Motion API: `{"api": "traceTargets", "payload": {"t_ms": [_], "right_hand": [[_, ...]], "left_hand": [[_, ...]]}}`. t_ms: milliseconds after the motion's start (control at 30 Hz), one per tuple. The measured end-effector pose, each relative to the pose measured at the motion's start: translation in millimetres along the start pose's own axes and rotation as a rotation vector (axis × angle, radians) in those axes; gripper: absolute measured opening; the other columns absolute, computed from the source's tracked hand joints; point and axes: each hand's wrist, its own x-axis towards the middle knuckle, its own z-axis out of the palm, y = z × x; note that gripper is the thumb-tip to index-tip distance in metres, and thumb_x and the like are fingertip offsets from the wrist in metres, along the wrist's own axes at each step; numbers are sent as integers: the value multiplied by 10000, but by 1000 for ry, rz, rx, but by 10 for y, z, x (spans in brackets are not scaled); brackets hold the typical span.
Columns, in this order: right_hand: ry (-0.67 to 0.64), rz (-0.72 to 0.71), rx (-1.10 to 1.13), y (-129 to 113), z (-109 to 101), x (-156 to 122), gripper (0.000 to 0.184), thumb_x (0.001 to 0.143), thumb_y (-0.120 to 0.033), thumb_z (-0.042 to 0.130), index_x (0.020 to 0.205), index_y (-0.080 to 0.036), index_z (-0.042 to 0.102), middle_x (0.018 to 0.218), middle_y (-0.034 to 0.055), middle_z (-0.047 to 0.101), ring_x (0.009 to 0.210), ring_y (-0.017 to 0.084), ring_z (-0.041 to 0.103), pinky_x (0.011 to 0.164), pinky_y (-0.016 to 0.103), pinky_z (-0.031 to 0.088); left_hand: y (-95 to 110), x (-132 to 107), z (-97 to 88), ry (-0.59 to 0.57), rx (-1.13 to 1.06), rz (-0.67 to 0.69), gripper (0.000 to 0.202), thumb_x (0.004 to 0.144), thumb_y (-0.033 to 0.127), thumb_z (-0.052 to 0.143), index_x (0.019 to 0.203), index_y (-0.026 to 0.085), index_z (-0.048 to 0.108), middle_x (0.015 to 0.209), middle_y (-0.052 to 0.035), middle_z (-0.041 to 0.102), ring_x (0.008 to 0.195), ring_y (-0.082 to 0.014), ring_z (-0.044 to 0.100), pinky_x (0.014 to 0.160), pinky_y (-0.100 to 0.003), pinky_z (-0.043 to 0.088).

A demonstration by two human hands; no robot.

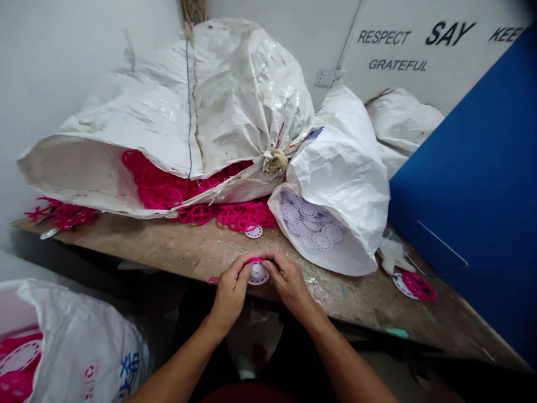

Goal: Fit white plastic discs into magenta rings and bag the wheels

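Between my two hands, just above the table's front edge, is a white plastic disc (258, 273) with slots around its rim. A strip of pink plastic shows along its top edge, though my fingers hide most of it. My left hand (231, 288) is closed on the disc's left side, thumb on the face. On the right side my right hand (289, 280) grips it the same way. Behind them a loose white disc (254, 232) lies on the table, touching a heap of pink plastic rings (247, 215).
A large white sack (235, 84) spills pink rings. Beside it, a smaller sack (348, 151) lies open with white discs inside. A pink ring (419, 286) overlaps a white disc at right, near a blue panel (474, 196). Another bag (92, 336) stands at lower left.
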Motion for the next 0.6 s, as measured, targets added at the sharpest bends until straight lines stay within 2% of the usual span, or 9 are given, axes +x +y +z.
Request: {"api": "traceTargets", "payload": {"t_ms": [133, 200, 300, 433, 500, 567, 600], "right_hand": [[14, 161, 230, 13, -1, -28, 224, 883, -350, 475, 967, -186, 604, 605, -31, 560, 518, 120, 526, 548, 242, 432], [-31, 194, 340, 8, -13, -59, 227, 861, -336, 509, 1019, -187, 575, 679, -25, 596, 549, 117, 552, 569, 242, 453], [-102, 150, 312, -47, 12, -134, 299, 803, -262, 588, 1095, -218, 544, 912, 12, 644, 724, 137, 610, 638, 244, 481], [-110, 73, 250, -190, 111, -188, 277, 810, -228, 589, 1085, -223, 553, 908, 7, 659, 801, 145, 611, 712, 255, 477], [-170, 31, 245, -246, 99, -146, 321, 807, -258, 610, 1121, -232, 554, 903, -3, 665, 805, 141, 612, 737, 261, 474], [-176, -16, 205, -231, -21, -60, 327, 809, -297, 614, 1127, -235, 571, 923, 1, 671, 831, 146, 616, 761, 271, 471], [-130, -30, 150, -179, -124, -9, 291, 818, -315, 600, 1096, -230, 594, 934, 10, 675, 847, 153, 618, 772, 281, 469]], "left_hand": [[13, -71, 15, -62, -213, -143, 363, 865, 367, 514, 1185, 196, 517, 1135, -69, 626, 1012, -211, 611, 813, -311, 514], [21, -120, 18, -100, -287, -209, 407, 831, 372, 565, 1185, 186, 486, 1073, -72, 645, 901, -208, 651, 725, -308, 547], [12, -182, 29, -79, -269, -226, 412, 794, 370, 613, 1136, 166, 508, 986, -63, 667, 785, -193, 672, 684, -301, 558], [9, -267, 1, 2, -230, -230, 443, 765, 388, 644, 1122, 154, 522, 900, -45, 683, 712, -180, 675, 645, -290, 562], [93, -370, -143, 51, -239, -244, 462, 728, 391, 682, 1102, 161, 538, 892, -42, 694, 701, -185, 678, 649, -298, 566], [271, -525, -417, 225, -264, -211, 470, 681, 384, 724, 1081, 204, 557, 900, -19, 704, 714, -193, 682, 672, -316, 573], [387, -609, -581, 342, -273, -176, 477, 667, 387, 731, 1089, 250, 556, 912, 4, 709, 725, -196, 682, 679, -326, 576]]}}
